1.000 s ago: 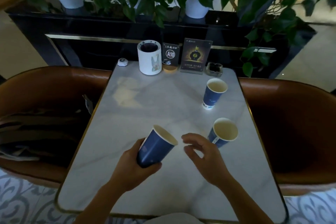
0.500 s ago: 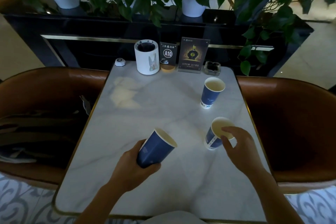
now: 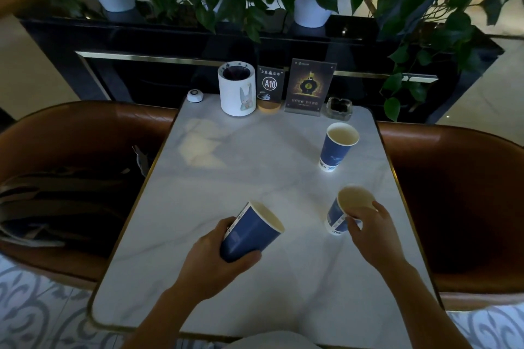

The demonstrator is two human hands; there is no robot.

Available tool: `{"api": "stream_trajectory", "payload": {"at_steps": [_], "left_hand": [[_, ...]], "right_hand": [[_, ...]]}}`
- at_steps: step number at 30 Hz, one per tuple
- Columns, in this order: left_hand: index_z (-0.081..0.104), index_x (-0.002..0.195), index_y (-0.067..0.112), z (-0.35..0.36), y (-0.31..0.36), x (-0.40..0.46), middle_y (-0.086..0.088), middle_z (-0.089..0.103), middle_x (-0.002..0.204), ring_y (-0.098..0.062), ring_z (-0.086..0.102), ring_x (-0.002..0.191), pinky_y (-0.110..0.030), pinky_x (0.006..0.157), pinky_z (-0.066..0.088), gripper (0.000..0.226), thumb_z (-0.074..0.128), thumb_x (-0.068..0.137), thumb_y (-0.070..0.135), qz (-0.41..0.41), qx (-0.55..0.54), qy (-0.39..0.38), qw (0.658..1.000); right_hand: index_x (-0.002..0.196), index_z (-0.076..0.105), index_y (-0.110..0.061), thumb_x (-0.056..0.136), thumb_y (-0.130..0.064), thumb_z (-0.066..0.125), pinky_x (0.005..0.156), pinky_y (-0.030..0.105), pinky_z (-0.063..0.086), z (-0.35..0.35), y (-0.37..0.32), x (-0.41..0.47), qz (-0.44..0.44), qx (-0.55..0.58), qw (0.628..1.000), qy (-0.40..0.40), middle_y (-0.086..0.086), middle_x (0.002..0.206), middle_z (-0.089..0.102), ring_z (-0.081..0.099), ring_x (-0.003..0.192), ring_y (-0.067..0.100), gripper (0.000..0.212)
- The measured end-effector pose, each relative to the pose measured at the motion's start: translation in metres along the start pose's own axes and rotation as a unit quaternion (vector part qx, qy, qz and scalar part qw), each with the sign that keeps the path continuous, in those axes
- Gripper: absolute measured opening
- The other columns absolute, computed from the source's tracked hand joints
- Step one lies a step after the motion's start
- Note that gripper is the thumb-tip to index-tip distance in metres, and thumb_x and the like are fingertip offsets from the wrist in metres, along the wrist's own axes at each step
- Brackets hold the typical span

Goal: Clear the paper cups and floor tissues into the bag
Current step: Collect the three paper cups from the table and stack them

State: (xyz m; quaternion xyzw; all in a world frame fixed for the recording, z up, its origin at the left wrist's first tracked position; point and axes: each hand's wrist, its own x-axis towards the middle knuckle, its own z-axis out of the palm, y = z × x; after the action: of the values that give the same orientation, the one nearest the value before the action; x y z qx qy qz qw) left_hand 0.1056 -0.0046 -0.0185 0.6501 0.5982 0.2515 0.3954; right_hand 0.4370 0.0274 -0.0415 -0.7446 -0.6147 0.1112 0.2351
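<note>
- Left hand [image 3: 218, 255]: fingers wrapped around the lower body of a blue paper cup [image 3: 249, 231], which is lifted clear of the tabletop [image 3: 198, 278] and tilted, its mouth pointing up and away from the fingers. The forearm enters from the near edge, wrist straight.
- Right hand [image 3: 371, 232]: fingers closed on the near side of the second cup [image 3: 344, 211], thumb on the wall below the rim, other fingertips at the rim. This cup leans toward the wrist; whether its base touches the tabletop cannot be told.
- Handling, judged: paper cups of this kind are light and thin-walled. They crush under a hard squeeze and are stiffest at the rolled rim and the base. Take hold around the mid-body with moderate pressure, or pinch the rim. Whether any liquid remains cannot be told, so keep the mouth upward.
- Third cup [image 3: 338, 147]: upright on the tabletop, well beyond the right fingertips, untouched.
- Far edge, beyond all fingers: a white cylindrical holder [image 3: 236, 89], a table number sign [image 3: 269, 88] and an ashtray [image 3: 338, 106].
- No bag or floor tissues can be identified.
</note>
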Motion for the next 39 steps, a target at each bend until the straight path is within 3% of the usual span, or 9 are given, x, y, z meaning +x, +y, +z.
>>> {"api": "stream_trajectory", "payload": {"at_steps": [4,8,10,14,18,21,27,31,39], "left_hand": [[0.047,0.117,0.038,0.002,-0.003,-0.001,0.014,0.068,0.09,0.005,0.067,0.076,-0.02,0.055,0.057,0.059,0.076,0.07,0.061,-0.009,0.007,-0.003,1.0],[0.046,0.118,0.04,0.002,-0.011,0.0,0.016,0.068,0.094,0.003,0.068,0.081,-0.022,0.061,0.06,0.07,0.081,0.062,0.063,-0.024,0.004,-0.015,1.0],[0.047,0.118,0.04,0.002,-0.013,0.0,0.017,0.067,0.098,-0.001,0.069,0.08,-0.023,0.064,0.06,0.074,0.083,0.058,0.064,-0.029,0.007,-0.028,0.999],[0.052,0.114,0.039,0.002,-0.014,0.0,0.017,0.067,0.097,0.0,0.068,0.08,-0.024,0.067,0.06,0.074,0.084,0.054,0.066,-0.025,0.032,-0.035,0.999],[0.051,0.112,0.037,0.002,-0.012,0.0,0.016,0.071,0.091,0.003,0.07,0.077,-0.021,0.064,0.06,0.073,0.085,0.053,0.065,-0.029,0.035,-0.037,0.998],[0.05,0.113,0.038,0.001,-0.01,0.0,0.018,0.071,0.089,0.003,0.07,0.076,-0.019,0.062,0.059,0.075,0.085,0.052,0.065,-0.026,0.043,-0.031,0.998],[0.044,0.118,0.042,0.002,-0.006,0.0,0.022,0.065,0.097,-0.004,0.069,0.079,-0.021,0.068,0.059,0.082,0.081,0.051,0.071,-0.006,0.073,-0.021,0.997],[0.042,0.12,0.045,0.006,-0.004,0.0,0.02,0.067,0.102,-0.002,0.069,0.083,-0.024,0.073,0.061,0.084,0.079,0.051,0.073,0.009,0.087,-0.024,0.996],[0.045,0.121,0.043,0.008,0.008,0.002,0.02,0.067,0.104,-0.001,0.067,0.086,-0.025,0.075,0.059,0.084,0.08,0.05,0.072,0.018,0.089,-0.023,0.996]], "right_hand": [[0.1,0.068,-0.005,0.085,-0.016,0.069,0.081,0.036,0.051,0.004,0.0,-0.001,0.025,0.005,1.0,0.004,0.018,0.101,0.07,0.065,0.093,0.033,0.018],[0.095,0.07,-0.005,0.089,-0.019,0.065,0.062,0.01,0.04,-0.009,-0.01,0.001,0.011,0.03,0.999,0.008,0.011,0.085,0.073,0.059,0.066,0.013,0.016],[0.092,0.069,-0.008,0.088,-0.019,0.065,0.055,0.002,0.036,-0.02,-0.022,0.002,-0.007,0.063,0.998,0.021,0.002,0.079,0.07,0.057,0.062,0.002,0.013],[0.09,0.069,-0.008,0.089,-0.013,0.064,0.059,0.011,0.043,-0.041,-0.043,0.007,-0.045,0.11,0.991,0.065,0.003,0.076,0.068,0.062,0.065,0.011,0.007],[0.095,0.07,-0.007,0.091,-0.015,0.062,0.06,0.0,0.042,-0.058,-0.055,0.01,-0.028,0.159,0.984,0.079,0.001,0.078,0.067,0.063,0.066,0.001,0.013],[0.096,0.07,-0.011,0.091,-0.017,0.061,0.063,0.0,0.045,-0.063,-0.062,0.007,-0.027,0.201,0.978,0.056,0.002,0.08,0.069,0.062,0.075,-0.011,0.012],[0.098,0.07,-0.007,0.09,-0.018,0.061,0.064,0.002,0.046,-0.059,-0.075,-0.002,-0.039,0.248,0.968,0.004,0.004,0.085,0.071,0.063,0.079,-0.009,0.016],[0.1,0.071,-0.008,0.091,-0.017,0.06,0.065,0.006,0.05,-0.049,-0.086,-0.008,-0.047,0.278,0.959,-0.036,0.002,0.088,0.073,0.066,0.085,0.003,0.017],[0.103,0.07,-0.014,0.095,-0.016,0.054,0.069,0.011,0.052,-0.028,-0.111,-0.023,-0.044,0.317,0.94,-0.115,-0.002,0.09,0.072,0.067,0.086,0.004,0.017]]}}
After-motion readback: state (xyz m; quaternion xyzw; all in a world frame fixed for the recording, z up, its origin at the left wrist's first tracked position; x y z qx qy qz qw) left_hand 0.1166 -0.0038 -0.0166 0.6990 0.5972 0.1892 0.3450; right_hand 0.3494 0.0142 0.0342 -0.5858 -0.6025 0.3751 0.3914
